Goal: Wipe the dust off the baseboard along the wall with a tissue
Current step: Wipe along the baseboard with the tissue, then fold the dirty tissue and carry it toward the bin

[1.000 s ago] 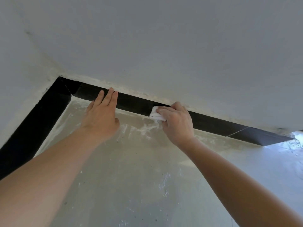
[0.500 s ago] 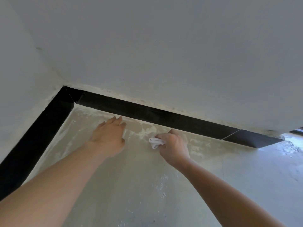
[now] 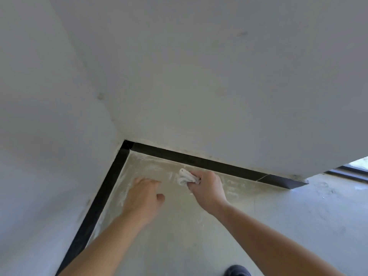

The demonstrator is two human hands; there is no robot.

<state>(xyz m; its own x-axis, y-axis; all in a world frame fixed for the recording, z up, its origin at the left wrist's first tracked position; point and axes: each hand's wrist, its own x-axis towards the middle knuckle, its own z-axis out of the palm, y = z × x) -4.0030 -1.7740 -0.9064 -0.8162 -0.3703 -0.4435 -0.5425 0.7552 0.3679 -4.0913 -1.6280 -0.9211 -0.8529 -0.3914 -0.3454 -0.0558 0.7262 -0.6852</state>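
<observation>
Baseboard (image 3: 199,160): black strip at the foot of the far wall (image 3: 199,86), no longer under the tissue (image 3: 185,177). 1 second ago the right hand (image 3: 209,189) pressed the wad against the strip's face and the left hand (image 3: 142,196) lay flat with its fingertips on the strip. Half a second ago both hands had slid back onto the floor (image 3: 199,246). Now the view sits higher and further off, and both hands are clear of the strip. Right fingers and thumb are curled around the tissue, pinching it into a bunched wad that sticks out toward the wall, near the strip but apart from it; cannot tell whether it touches the floor. Left fingers are motion-blurred, seem loosely bent and close together with the thumb apart, holding nothing. Reading: wiping contact is broken, so this stroke looks ended or paused. The stretch toward the corner and the side run (image 3: 100,204) show no contact. Pale dust smears lie on the floor beside both runs, thickest near the hands. Count: 1 tissue, 2 hands, 2 baseboard runs meeting at 1 corner, 1 slanted joint (image 3: 262,177) in the far run, 2 walls, 1 dark shoe toe (image 3: 237,270) at the bottom edge, 1 dark window track (image 3: 350,172) at the right.
</observation>
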